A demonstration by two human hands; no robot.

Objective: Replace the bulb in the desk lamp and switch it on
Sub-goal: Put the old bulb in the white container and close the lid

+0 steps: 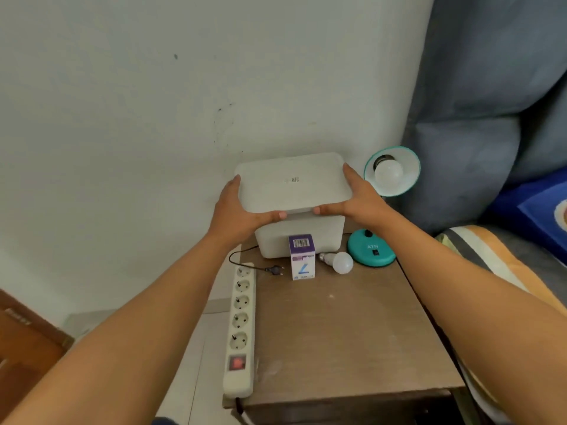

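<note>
Bulbs point(342, 262): two; hands point(242, 210): two

White storage box point(299, 237) sat at table point(343, 332) back against wall point(122, 102), lid point(293, 182) raised above it. Blue curtain point(491, 87) hung right; striped bedding point(497, 256) beside table.

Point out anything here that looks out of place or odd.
The lamp's plug lies loose on the table, not in the power strip, so the lamp has no power. A bare bulb lies on its side by the lamp base and could roll. Both hands hold the white box's lid lifted and tilted.
</note>
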